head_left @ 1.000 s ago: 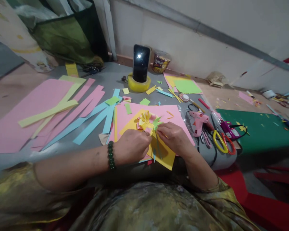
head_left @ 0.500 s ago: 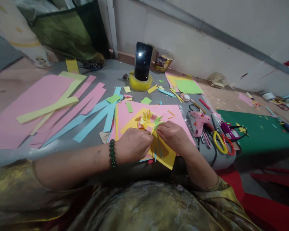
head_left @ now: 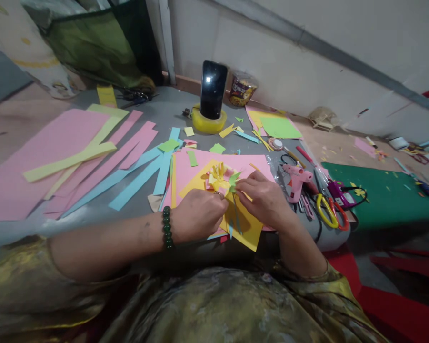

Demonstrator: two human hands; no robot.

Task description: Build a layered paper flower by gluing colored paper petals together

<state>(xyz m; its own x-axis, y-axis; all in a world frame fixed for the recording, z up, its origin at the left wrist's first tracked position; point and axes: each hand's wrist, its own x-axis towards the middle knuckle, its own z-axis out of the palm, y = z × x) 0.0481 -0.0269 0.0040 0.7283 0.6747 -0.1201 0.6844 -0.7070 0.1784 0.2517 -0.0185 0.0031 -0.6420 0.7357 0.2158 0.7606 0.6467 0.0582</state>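
A paper flower (head_left: 219, 176) with fringed yellow and pink petals lies over the yellow paper sheet (head_left: 248, 228) in front of me. My left hand (head_left: 203, 212), with a green bead bracelet (head_left: 167, 227) at its wrist, is closed at the flower's lower side; its fingertips are turned away from view. Green paper leaves (head_left: 234, 180) stick out at the flower's right. My right hand (head_left: 262, 197) touches them with thumb and fingers bent together. Thin blue-green strips (head_left: 236, 216) hang down between my hands.
Pink, blue and yellow paper strips (head_left: 139, 171) spread to the left. A phone (head_left: 213, 90) stands in a yellow tape roll (head_left: 207, 123) behind. To the right lie a pink glue gun (head_left: 297, 181), scissors (head_left: 326, 212) and a purple device (head_left: 339, 194).
My right hand has shifted slightly to the right and its fingers have lifted and bent more at the green leaves. The left hand stays in place at the flower.
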